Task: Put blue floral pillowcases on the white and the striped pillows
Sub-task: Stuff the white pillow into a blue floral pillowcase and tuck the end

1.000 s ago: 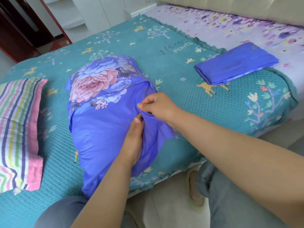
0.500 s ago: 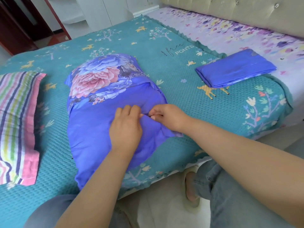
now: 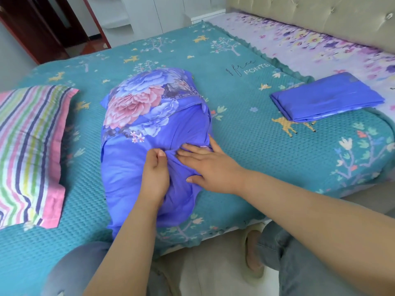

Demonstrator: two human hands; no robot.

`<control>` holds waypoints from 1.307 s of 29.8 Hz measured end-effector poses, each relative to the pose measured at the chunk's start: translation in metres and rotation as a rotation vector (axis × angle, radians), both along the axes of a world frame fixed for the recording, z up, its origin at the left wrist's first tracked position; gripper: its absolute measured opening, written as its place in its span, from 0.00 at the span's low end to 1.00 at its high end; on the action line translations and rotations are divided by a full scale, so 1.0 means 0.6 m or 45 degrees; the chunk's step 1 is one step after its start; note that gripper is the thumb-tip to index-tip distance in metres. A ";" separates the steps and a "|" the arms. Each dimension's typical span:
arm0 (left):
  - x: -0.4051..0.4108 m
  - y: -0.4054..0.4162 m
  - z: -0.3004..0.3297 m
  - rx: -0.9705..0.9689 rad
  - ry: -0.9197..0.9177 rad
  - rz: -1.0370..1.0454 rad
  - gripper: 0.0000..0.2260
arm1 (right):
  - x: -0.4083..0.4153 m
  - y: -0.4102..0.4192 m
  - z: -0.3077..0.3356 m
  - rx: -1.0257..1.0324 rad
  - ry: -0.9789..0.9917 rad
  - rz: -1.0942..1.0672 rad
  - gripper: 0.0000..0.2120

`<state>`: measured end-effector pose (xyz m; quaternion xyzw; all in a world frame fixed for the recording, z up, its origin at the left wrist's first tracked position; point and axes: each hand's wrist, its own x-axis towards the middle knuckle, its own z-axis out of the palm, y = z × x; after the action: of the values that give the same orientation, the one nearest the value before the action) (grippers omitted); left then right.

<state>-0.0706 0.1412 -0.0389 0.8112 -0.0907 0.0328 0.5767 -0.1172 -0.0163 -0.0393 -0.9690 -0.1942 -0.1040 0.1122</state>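
Closing first pillowcase (image 3: 149, 124) near bed (image 3: 245, 129) front edge: left hand (image 3: 155, 171) pinches flap, right hand (image 3: 210, 165) flat, pressing. Next: striped pillow (image 3: 30, 142), folded pillowcase (image 3: 324, 97).

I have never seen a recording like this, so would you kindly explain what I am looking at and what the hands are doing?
No machine here: a person wears a camera on the head, looking down at their own hands over a bed with a teal bedspread. The left hand pinches a fold of the blue floral pillowcase, which already covers a pillow. The right hand lies flat on it, fingers straight. A striped pillow waits at the left, and a folded blue pillowcase lies at the right.
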 end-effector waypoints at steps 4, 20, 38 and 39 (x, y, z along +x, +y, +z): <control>0.008 0.009 -0.022 -0.357 0.228 -0.050 0.06 | 0.015 0.021 0.000 -0.067 0.064 -0.013 0.17; -0.035 -0.018 -0.018 0.861 -0.927 -0.392 0.09 | -0.015 -0.015 0.065 -0.366 0.515 -0.747 0.27; 0.032 0.208 0.004 -0.104 0.372 -0.046 0.37 | 0.098 -0.027 0.048 1.200 0.314 -0.778 0.14; 0.031 0.204 0.004 -0.149 0.182 -0.002 0.33 | 0.099 -0.022 0.058 1.166 0.179 -0.723 0.06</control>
<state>-0.0517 0.2635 -0.0364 0.7763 -0.0479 -0.0207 0.6282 -0.0576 -0.0297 -0.0044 -0.8399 0.1484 -0.1392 0.5031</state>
